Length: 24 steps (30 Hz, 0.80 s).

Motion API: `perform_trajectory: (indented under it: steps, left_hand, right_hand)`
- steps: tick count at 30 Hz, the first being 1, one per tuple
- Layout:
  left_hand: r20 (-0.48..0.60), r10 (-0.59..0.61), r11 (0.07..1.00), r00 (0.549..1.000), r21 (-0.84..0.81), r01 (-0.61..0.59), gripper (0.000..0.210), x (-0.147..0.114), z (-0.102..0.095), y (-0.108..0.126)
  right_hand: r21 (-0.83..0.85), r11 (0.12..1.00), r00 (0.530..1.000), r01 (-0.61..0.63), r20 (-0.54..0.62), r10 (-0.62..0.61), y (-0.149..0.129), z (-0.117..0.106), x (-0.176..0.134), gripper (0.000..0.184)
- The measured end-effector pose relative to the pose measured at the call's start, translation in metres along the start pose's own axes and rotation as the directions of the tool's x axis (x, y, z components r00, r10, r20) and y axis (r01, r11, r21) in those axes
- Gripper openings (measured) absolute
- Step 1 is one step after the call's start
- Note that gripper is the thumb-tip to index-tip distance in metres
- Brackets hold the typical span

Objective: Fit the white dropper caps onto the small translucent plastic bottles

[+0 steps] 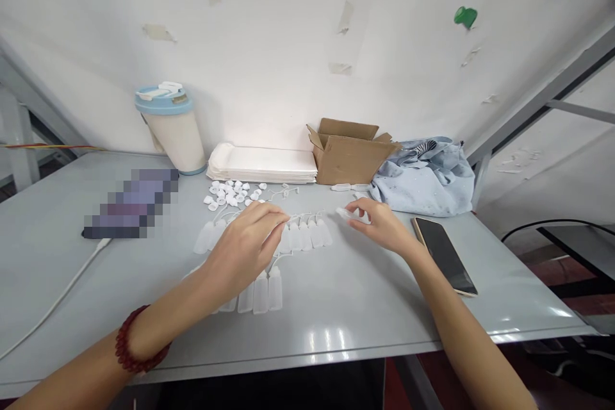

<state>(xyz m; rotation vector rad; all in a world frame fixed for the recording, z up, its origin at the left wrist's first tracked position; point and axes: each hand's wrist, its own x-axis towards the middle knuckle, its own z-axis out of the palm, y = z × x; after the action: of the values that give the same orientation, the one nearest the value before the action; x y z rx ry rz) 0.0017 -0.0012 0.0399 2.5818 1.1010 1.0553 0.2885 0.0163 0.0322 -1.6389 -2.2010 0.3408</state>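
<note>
My right hand (pixel 379 223) pinches a small translucent plastic bottle (pixel 344 213) between thumb and fingers, just above the table. My left hand (pixel 250 237) is closed in a pinch over the bottles; whatever its fingertips hold is too small to make out. Under and beside it, a row of small translucent bottles (pixel 307 236) with thin white tubes lies flat, partly hidden by the hand. Nearer the front edge lies a second row of bottles (pixel 260 291), covered in part by my left forearm. Behind the left hand is a pile of small white caps (pixel 230 192).
On the grey table (pixel 355 320) stand a blue-lidded cup (pixel 175 134), a stack of white envelopes (pixel 264 163) and an open cardboard box (pixel 350 159). Light blue cloth (pixel 425 179) and a phone (pixel 444 255) lie right. A pixelated device (pixel 132 205) with a white cable (pixel 62 295) lies left.
</note>
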Motion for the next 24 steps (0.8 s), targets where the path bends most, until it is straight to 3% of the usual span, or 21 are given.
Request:
perform_trajectory:
  steps: [12, 24]
  left_hand:
    - [-0.017, -0.055, 0.998, 0.998, -0.005, 0.055, 0.014, 0.0, -0.001, 0.006]
    - [-0.068, 0.105, 0.986, 0.992, -0.121, -0.112, 0.014, -0.003, 0.006, 0.009]
  right_hand:
    - [0.447, 0.877, 0.984, 0.175, -0.045, -0.173, -0.061, 0.015, -0.023, 0.022]
    - [0.574, 0.803, 0.983, 0.162, -0.021, -0.183, -0.072, 0.021, -0.028, 0.021]
